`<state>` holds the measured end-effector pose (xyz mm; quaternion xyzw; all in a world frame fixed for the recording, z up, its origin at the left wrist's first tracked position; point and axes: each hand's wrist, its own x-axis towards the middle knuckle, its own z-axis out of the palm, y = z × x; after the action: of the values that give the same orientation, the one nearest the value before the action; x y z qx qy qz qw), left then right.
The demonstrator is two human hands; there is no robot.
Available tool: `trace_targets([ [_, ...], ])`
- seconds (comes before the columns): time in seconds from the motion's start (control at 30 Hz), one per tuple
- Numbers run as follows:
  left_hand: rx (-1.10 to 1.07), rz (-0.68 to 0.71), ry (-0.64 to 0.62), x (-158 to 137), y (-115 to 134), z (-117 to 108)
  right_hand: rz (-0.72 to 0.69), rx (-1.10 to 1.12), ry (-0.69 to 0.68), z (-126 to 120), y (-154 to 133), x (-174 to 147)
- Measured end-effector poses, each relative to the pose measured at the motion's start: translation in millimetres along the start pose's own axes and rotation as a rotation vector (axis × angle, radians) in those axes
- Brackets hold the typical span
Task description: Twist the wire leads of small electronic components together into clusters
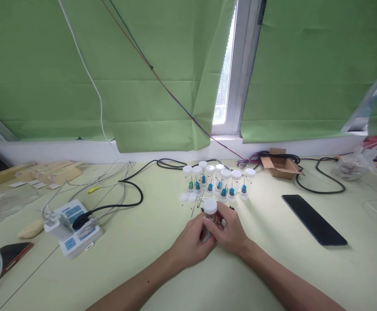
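Note:
Both my hands meet at the table's middle around one small clear vial (pixel 209 218) with a white cap. My left hand (pixel 191 242) wraps the vial's body from the left. My right hand (pixel 230 231) grips it from the right, fingers near the cap. Just beyond stands a cluster of several capped vials (pixel 219 183), each with a blue-green piece inside. Two loose white caps (pixel 187 197) and a few thin metal pins (pixel 195 206) lie left of the held vial.
A black phone (pixel 314 225) lies to the right. An open cardboard box (pixel 281 167) and black cables (pixel 321 177) sit behind. A white power strip (pixel 73 226) with plugs is at left, another phone (pixel 3 261) at far left. Green curtains hang behind.

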<state>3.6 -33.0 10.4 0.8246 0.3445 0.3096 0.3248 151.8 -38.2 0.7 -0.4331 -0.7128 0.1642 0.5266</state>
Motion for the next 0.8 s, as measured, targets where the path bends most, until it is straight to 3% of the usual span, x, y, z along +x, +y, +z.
trace_targets([
  [0.3, -0.034, -0.033, -0.025, 0, -5, -2, 0.042, 0.052, 0.046, 8, 0, 0],
  [0.53, 0.020, 0.031, -0.087, -3, -7, -3, 0.015, -0.026, 0.085, -6, -3, 5],
  [0.8, 0.084, 0.063, -0.174, -4, -6, -8, 0.000, 0.049, 0.102, -14, 0, 9],
])
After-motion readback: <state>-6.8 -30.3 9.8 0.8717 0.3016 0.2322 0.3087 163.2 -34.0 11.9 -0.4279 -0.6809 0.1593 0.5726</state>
